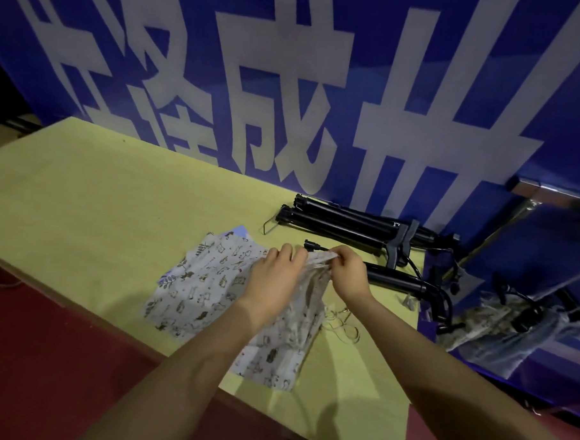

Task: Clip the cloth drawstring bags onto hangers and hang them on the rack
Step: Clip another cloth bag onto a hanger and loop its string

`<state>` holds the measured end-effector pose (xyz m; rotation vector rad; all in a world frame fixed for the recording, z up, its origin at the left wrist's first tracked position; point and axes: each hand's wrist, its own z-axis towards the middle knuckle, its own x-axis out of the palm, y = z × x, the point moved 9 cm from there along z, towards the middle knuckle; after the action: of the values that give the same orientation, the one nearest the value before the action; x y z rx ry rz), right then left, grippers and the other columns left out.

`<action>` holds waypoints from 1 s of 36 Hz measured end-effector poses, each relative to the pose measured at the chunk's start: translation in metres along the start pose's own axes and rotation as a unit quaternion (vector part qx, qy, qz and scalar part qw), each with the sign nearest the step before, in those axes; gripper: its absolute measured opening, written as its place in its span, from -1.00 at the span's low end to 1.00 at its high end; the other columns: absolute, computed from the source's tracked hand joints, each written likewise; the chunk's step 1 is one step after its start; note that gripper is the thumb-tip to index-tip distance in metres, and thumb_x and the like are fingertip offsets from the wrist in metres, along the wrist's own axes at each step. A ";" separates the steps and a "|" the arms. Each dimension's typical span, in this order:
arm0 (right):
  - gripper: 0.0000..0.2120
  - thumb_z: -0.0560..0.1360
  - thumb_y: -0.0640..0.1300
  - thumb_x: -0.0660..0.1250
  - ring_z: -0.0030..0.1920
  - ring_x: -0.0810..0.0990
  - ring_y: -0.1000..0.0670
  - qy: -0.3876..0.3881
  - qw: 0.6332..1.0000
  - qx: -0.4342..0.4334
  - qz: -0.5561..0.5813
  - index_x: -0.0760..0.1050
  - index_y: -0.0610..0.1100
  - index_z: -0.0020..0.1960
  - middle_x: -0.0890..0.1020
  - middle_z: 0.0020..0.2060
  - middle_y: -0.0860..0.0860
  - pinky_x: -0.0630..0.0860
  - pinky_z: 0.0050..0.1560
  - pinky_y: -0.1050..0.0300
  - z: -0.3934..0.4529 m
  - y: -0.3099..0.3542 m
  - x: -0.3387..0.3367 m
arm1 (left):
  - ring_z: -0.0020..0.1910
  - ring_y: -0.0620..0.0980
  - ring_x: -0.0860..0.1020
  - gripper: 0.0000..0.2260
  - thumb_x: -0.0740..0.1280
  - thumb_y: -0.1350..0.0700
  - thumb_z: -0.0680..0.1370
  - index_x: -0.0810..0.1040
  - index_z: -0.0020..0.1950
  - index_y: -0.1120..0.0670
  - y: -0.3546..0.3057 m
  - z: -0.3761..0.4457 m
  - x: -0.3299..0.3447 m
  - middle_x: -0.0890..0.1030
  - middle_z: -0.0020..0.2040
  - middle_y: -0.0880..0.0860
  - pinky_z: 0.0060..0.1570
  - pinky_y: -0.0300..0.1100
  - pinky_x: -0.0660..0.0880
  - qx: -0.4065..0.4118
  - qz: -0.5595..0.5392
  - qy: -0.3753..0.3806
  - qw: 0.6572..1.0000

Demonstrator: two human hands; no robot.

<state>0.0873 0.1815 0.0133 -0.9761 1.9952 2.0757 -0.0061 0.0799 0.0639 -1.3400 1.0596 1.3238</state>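
A pile of white printed cloth drawstring bags (206,282) lies on the yellow table (83,197). My left hand (273,275) and my right hand (349,272) both pinch the top edge of one bag (308,307), lifted slightly off the pile. A black hanger clip (311,244) shows just behind my fingers at that edge. Thin drawstrings (343,328) trail to the right of the bag. More black hangers (341,222) lie stacked behind. No rack is visible.
A blue wall banner with large white characters (287,86) stands right behind the table. A black tubular frame piece with cables (408,285) lies at the right, next to a blue mirrored panel (528,296). Dark red floor (43,358) lies left of the table.
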 end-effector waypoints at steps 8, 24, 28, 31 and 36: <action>-0.88 0.62 -0.26 0.04 -0.20 0.43 -0.06 0.077 0.995 -0.059 -0.019 0.35 -0.21 0.03 0.49 -0.16 -0.12 0.30 -0.30 0.10 -0.011 0.017 0.013 | 0.25 0.13 0.33 -0.22 0.28 0.42 0.40 0.06 0.51 0.00 -0.014 -0.007 0.010 0.05 0.52 0.05 0.05 -0.05 0.44 0.102 0.036 0.053 0.993; -0.74 0.62 -0.05 0.04 0.11 0.33 -0.11 0.100 0.947 -0.118 -0.282 0.43 -0.12 0.16 0.36 0.00 -0.04 0.14 0.03 0.07 -0.005 0.001 0.008 | 0.03 0.12 0.48 -0.16 0.31 0.43 0.42 -0.11 0.55 0.12 0.006 0.002 0.012 -0.16 0.56 0.03 -0.28 -0.14 0.32 0.005 0.009 0.092 0.996; -0.53 0.46 0.05 -0.04 0.11 0.27 0.01 0.053 0.984 -0.077 -0.154 0.46 -0.05 0.22 0.38 0.03 0.04 0.10 0.06 0.11 -0.011 -0.009 -0.014 | -0.10 0.08 0.45 -0.21 0.26 0.42 0.43 -0.06 0.54 0.13 0.005 0.011 0.016 -0.12 0.55 0.03 -0.33 -0.13 0.32 -0.007 -0.032 0.083 0.996; -0.69 0.55 -0.10 0.08 0.17 0.37 -0.07 0.007 0.982 -0.038 -0.183 0.48 -0.14 0.18 0.47 0.10 -0.05 0.19 0.12 0.08 -0.008 -0.030 -0.031 | -0.13 0.06 0.44 -0.23 0.27 0.37 0.45 -0.06 0.54 0.10 0.002 0.017 0.023 -0.09 0.55 0.01 -0.33 -0.14 0.34 -0.014 -0.082 0.083 0.993; -0.77 0.50 -0.33 0.18 0.09 0.50 -0.16 0.032 0.972 0.031 -0.230 0.50 -0.24 0.11 0.51 0.11 -0.16 0.45 0.05 0.01 0.000 -0.076 -0.035 | -0.04 0.02 0.47 -0.27 0.26 0.34 0.47 -0.03 0.54 0.08 -0.007 0.030 0.031 -0.04 0.55 -0.03 -0.31 -0.20 0.35 -0.024 -0.170 0.057 0.984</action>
<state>0.1520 0.2037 -0.0343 -1.3536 1.6431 1.7392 -0.0032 0.1116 0.0346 -1.5695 0.8311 1.0344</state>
